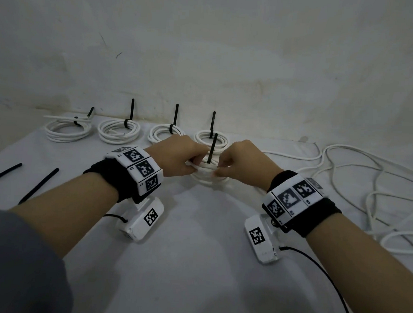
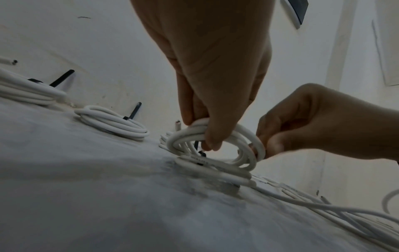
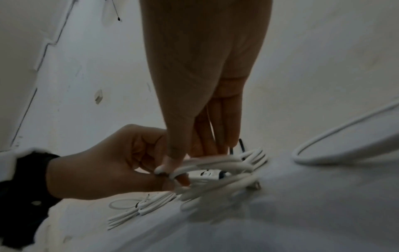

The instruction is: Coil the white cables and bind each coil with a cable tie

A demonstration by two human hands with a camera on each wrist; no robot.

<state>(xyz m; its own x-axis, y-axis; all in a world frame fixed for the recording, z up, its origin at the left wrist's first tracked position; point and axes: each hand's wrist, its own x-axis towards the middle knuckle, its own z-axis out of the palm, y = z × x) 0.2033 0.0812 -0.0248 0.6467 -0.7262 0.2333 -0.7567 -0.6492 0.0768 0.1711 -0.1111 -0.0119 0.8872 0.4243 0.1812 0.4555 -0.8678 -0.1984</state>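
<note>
A white cable coil lies on the table between my hands. My left hand grips its left side, with thumb and fingers curled round the strands. On the other side, my right hand pinches the strands with its fingertips. A black cable tie sticks straight up from the coil between the two hands. In the left wrist view part of the tie shows inside the loop. Whether the tie is locked round the coil is hidden.
Several bound coils with upright tie tails line the back wall. Two spare black ties lie at the left. Loose white cable sprawls over the right side of the table. A black wire trails from my right wrist.
</note>
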